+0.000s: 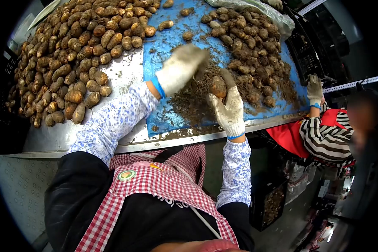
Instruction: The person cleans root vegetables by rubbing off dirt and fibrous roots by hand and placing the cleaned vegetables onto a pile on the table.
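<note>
In the head view, my right hand (229,110), in a white knit glove with a soiled thumb and fingers, grips a brown taro corm (218,87). To its left, my left hand (181,69) is raised over the blue sheet in a similar glove. Its darkened fingertips are smeared by motion, so their closure is unclear. Loose roots and soil (193,98) lie beneath and between both hands. Rough, hairy taro (250,40) is heaped beyond my right hand. A larger pile of cleaner-looking taro (67,63) covers the left part of the table.
A blue plastic sheet (161,115) covers part of the metal table (130,71), whose front edge runs before my apron. At the right, a co-worker in a striped top (323,138) has a gloved hand (314,89) near the table. Black crates (304,50) stand beyond the right edge.
</note>
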The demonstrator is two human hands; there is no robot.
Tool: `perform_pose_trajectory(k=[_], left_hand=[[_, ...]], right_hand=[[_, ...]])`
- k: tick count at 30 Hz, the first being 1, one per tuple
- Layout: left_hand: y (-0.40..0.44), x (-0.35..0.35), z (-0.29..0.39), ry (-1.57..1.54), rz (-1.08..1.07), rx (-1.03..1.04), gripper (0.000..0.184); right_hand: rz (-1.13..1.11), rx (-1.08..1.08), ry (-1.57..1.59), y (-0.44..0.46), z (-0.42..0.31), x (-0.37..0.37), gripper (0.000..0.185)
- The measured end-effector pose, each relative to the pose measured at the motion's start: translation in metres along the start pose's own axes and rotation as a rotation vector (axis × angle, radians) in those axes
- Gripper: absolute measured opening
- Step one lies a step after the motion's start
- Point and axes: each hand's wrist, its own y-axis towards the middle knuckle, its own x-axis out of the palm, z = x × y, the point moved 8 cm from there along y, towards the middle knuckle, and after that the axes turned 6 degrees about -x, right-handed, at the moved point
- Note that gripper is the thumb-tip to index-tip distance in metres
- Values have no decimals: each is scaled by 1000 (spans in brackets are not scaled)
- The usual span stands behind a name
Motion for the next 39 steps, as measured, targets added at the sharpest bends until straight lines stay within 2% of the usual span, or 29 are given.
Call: perform_pose_trajectory(k=[1,2,3,5,7,8,9,10,11,13,14,15,17,19,20,21,22,24,26,27,30,31,32,33,35,36,37,38,39], left_hand=[[7,-12,1,-162,57,-9,29],[0,-25,12,26,219,188,37],[-5,-27,21,220,327,275,42],[-13,-19,24,407,344,288,50],[-22,-6,21,392,161,165,55],[-24,8,16,301,-31,163,57],[-27,21,12,206,-220,161,59],[-33,33,8,109,-404,161,61],[-34,29,1,-29,-388,248,60],[-30,2,8,27,-199,251,59],[-28,-12,9,54,-109,247,58],[-12,-39,-1,-93,-58,155,55],[-21,-115,26,46,318,428,48],[-45,-182,47,256,631,393,40],[-55,-217,52,257,757,567,37],[-61,-256,49,305,890,614,34],[-43,-328,21,-161,720,848,31],[-107,-338,54,506,1317,485,28],[-119,-394,34,862,1538,735,27],[-143,-342,65,982,1677,553,26],[-146,-302,81,845,1398,1011,26],[-142,-285,84,870,1388,1048,25],[-129,-278,78,627,1170,1053,28],[-111,-272,71,493,1034,1025,32],[-63,-245,56,487,797,953,33],[-53,-213,59,429,653,641,32],[-24,-190,47,324,409,453,32],[-18,-161,51,444,327,508,36],[-8,-136,47,344,118,422,42]], right_hand=[[16,101,115,-2,12,2,63],[31,106,110,-4,19,0,63],[42,107,106,-5,25,-1,64],[72,104,57,-4,28,-2,64],[33,97,28,0,30,6,65],[14,92,12,1,30,9,65],[-31,-98,-352,10,5,9,70],[-143,-49,-422,14,5,18,74],[-134,-112,-550,16,5,24,70],[-219,-60,-716,28,9,34,59],[-319,64,-751,35,16,36,53],[-320,63,-790,44,27,32,48],[-322,60,-868,62,48,24,39],[-215,-226,-985,91,48,23,30],[-190,-325,-1004,107,45,28,25],[-201,-296,-967,126,50,36,18],[-271,-240,-1018,145,45,47,18],[-282,-188,-999,177,52,70,26],[-273,-159,-967,196,68,91,33],[-351,-102,-988,200,82,104,35],[-391,-137,-984,201,114,122,32],[-405,-78,-861,201,125,118,29],[-392,88,-574,201,156,117,31],[-379,403,321,190,200,126,34],[-330,604,1068,170,191,122,40],[-359,527,909,152,136,100,43],[-384,452,750,139,95,82,47],[-407,407,758,133,74,73,50],[-429,361,767,127,56,65,53]])
